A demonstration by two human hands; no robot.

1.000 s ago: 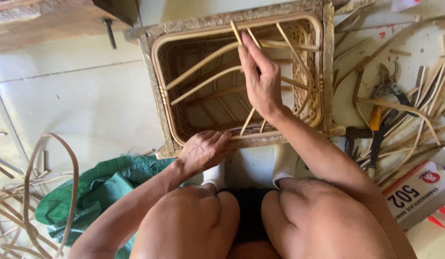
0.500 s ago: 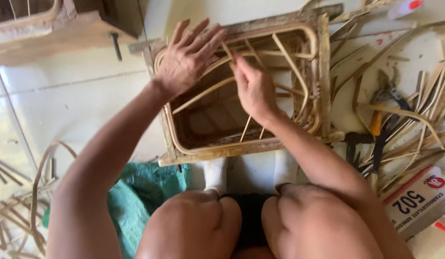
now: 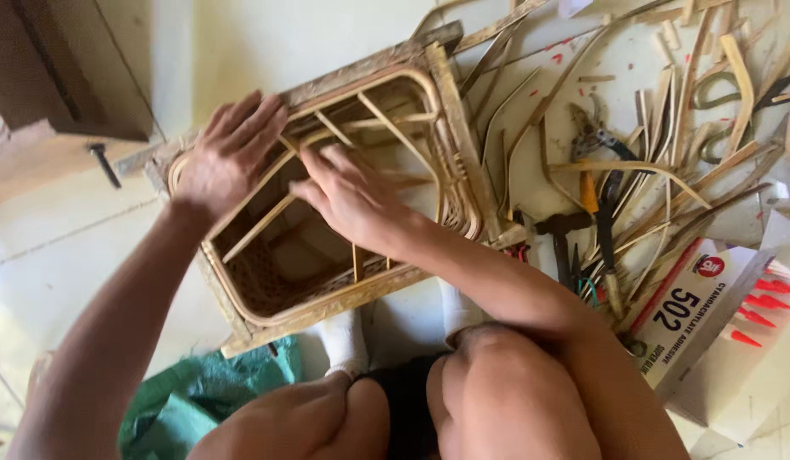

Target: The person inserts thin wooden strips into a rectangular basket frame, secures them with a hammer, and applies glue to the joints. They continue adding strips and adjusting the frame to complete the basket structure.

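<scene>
While the person crouches over a rattan frame (image 3: pixel 327 213) lying on the pale tiled floor (image 3: pixel 88 255), both hands are on it. The left hand (image 3: pixel 229 153) lies flat on the far left corner of the frame, fingers spread and released, grasping nothing. The right hand (image 3: pixel 352 200) reaches into the frame's middle, fingers extended over the thin cane slats (image 3: pixel 386 128); whether its fingertips pinch one I cannot tell. To the right, well apart from the hands, lie loose cane strips (image 3: pixel 634 170), pliers (image 3: pixel 595 140), a hammer (image 3: pixel 561 234) and a glue carton (image 3: pixel 693 298). A green bag (image 3: pixel 199 400) sits near the left knee.
</scene>
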